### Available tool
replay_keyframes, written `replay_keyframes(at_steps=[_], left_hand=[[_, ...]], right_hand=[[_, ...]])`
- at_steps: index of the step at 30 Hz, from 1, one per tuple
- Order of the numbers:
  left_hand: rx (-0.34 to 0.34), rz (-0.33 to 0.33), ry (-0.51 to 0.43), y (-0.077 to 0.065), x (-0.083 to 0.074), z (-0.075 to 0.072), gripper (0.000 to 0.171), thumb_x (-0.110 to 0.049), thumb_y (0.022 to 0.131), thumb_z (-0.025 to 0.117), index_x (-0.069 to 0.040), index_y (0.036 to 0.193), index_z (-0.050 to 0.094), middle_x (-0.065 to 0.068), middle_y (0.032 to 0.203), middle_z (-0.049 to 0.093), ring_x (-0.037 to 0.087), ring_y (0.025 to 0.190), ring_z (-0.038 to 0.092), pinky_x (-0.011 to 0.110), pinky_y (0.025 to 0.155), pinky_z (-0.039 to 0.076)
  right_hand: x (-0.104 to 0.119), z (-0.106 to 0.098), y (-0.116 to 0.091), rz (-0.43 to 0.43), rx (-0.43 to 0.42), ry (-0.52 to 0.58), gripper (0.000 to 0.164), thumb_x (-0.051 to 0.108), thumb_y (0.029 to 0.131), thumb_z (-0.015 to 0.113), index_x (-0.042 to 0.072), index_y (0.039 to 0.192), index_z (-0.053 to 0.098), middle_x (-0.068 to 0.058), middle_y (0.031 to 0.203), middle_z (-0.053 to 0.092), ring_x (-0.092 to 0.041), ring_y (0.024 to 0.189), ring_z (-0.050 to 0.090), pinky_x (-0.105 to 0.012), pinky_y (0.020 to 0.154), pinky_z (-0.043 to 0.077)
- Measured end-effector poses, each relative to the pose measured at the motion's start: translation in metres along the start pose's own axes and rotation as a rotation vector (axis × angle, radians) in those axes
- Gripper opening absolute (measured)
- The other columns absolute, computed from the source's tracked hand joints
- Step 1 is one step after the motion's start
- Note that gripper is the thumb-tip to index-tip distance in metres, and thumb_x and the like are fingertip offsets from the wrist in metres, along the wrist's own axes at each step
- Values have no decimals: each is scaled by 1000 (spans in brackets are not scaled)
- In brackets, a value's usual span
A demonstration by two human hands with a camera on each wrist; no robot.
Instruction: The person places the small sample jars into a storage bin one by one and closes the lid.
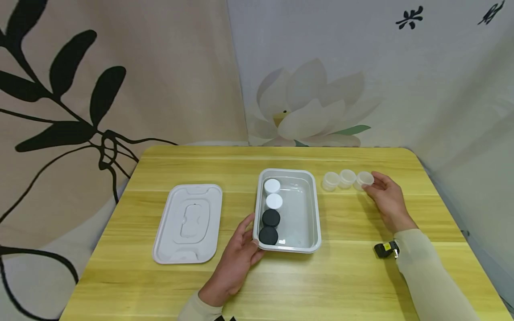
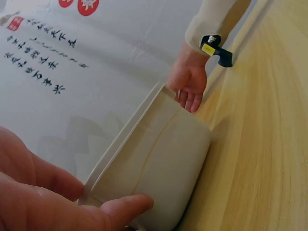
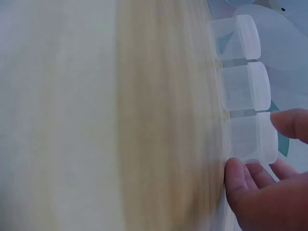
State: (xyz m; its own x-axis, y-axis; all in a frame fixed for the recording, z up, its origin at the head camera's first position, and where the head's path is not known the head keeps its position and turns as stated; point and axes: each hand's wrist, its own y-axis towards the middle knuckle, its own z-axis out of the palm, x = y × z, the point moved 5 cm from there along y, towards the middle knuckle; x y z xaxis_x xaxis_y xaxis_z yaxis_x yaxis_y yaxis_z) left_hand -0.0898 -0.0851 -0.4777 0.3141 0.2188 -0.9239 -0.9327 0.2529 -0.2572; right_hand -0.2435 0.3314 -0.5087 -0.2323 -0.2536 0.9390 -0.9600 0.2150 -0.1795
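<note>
A white plastic box (image 1: 300,214) stands uncovered on the table, with my left hand (image 1: 238,256) gripping its near left corner, fingers along the side wall. Along the box's left side, in a column, sit two white-capped jars (image 1: 274,201) and two black-capped jars (image 1: 271,218). To the right of the box, three small translucent jars with pale lids (image 1: 347,177) stand in a row. My right hand (image 1: 387,200) pinches the rightmost translucent jar (image 3: 248,139) between thumb and fingers; the right wrist view shows its base at table level.
A white rectangular lid (image 1: 188,227) lies flat to the left of the box. The wooden table (image 1: 341,281) ends in front of a printed curtain (image 1: 192,80). A small black device (image 1: 384,250) is strapped to the right wrist.
</note>
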Motion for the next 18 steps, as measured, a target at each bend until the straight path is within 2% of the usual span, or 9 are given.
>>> replay_keyframes(at_steps=[6, 13, 18], left_hand=[[4, -2, -16, 1, 1, 1, 66, -2, 110, 40, -18, 170, 18, 29, 164, 33, 36, 140, 53, 38, 108, 53], [-9, -4, 2, 2, 2, 0, 66, -3, 110, 41, -19, 170, 19, 28, 165, 34, 33, 137, 55, 43, 109, 52], [-12, -6, -6, 2, 3, -1, 66, -2, 110, 41, -20, 170, 19, 28, 165, 33, 34, 138, 54, 42, 109, 52]], right_hand=[[-1, -2, 0, 14, 9, -37, 72, 21, 106, 66, 3, 166, 30, -9, 148, 51, 3, 110, 52, -10, 88, 54], [0, -7, -4, 32, -1, -12, 72, 21, 104, 68, 3, 164, 33, 4, 137, 54, 3, 110, 53, -10, 87, 54], [9, -14, -11, -5, -21, -21, 69, 20, 104, 68, 2, 163, 36, 15, 127, 54, 4, 109, 52, -8, 86, 53]])
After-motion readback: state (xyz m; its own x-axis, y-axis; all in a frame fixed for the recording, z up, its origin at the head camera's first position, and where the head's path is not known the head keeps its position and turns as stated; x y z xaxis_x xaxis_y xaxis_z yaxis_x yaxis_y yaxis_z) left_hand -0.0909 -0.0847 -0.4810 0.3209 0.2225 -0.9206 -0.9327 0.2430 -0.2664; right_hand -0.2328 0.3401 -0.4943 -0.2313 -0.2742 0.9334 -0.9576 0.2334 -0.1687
